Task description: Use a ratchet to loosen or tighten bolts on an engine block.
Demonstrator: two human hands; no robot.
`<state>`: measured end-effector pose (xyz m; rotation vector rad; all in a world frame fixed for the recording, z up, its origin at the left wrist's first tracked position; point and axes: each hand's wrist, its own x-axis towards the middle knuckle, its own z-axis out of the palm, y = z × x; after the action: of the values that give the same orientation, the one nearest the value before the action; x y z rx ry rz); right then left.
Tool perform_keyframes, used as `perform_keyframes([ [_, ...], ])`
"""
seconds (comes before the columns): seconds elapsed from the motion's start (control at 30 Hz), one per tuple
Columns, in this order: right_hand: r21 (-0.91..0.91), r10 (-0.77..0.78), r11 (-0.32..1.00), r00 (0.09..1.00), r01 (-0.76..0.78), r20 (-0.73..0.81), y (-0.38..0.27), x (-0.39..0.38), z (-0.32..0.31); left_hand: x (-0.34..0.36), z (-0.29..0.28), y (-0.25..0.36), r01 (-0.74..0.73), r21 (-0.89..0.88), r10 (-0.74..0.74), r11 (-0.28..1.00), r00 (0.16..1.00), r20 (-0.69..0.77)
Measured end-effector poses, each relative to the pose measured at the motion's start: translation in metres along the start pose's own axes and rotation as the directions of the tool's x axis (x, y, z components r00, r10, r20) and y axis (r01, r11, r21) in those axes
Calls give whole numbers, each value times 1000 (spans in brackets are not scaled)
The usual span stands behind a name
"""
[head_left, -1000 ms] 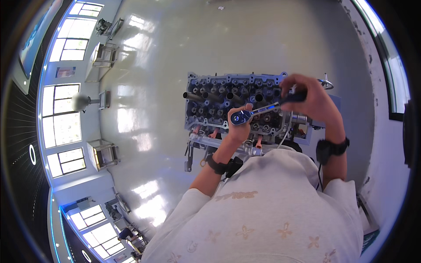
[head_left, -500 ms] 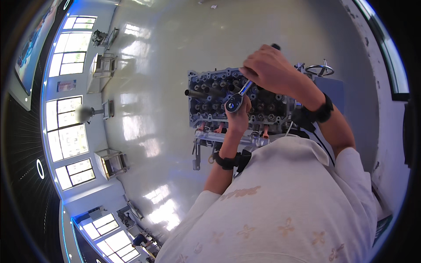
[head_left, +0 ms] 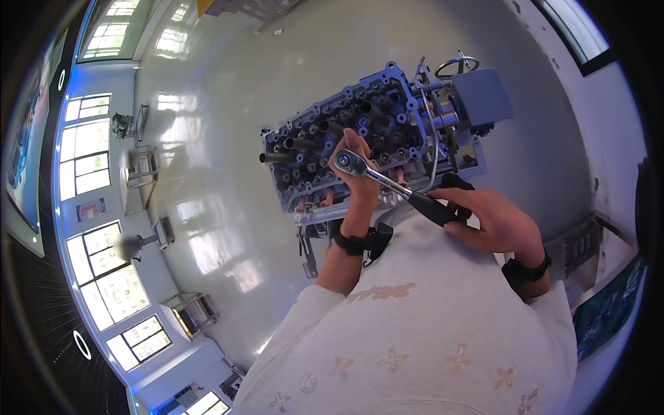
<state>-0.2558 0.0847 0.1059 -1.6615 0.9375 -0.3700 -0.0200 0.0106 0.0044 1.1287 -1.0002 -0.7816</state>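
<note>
**Steel ratchet swung back toward the body**

Steel ratchet wrench (head_left: 387,182) now lies with its handle pointing toward the person's right side; half a second ago the handle stood up and away over the engine head (head_left: 346,149). This reads as one swing of a turning stroke on a fastener. The left hand (head_left: 360,176) cups the wrench's round end, fingers curled close under it, pressing it onto the engine head. The right hand (head_left: 484,221) is closed around the black handle. The engine head sits clamped in a grey stand (head_left: 477,97) with a hand wheel (head_left: 456,66) at its far end. Projecting tubes (head_left: 273,158) and a bent metal rod (head_left: 432,155) crowd the swing path. The fastener itself is hidden.
</note>
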Motion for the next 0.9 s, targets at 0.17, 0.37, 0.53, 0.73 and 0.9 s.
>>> perform_keyframes([
  [0.17, -104, -98, 988, 984, 114, 151, 13, 22, -23, 2, -4, 3, 100, 28, -102, 995, 986, 134],
  [0.37, -207, -146, 950, 918, 234, 369, 1, 72, -104, 5, -6, -4, 61, 22, -63, 998, 990, 124],
  [0.53, -490, -250, 806, 942, 332, 226, 1, 159, -152, 2, -4, 0, 86, 36, -87, 996, 995, 47],
  [0.73, -648, -377, 643, 905, 408, 196, -24, 294, -92, 1, 7, 3, 138, -50, -139, 989, 990, -7],
  [0.9, -729, -379, 582, 913, 361, 150, -55, 307, -52, -1, -1, -1, 136, -65, -138, 989, 990, -35],
])
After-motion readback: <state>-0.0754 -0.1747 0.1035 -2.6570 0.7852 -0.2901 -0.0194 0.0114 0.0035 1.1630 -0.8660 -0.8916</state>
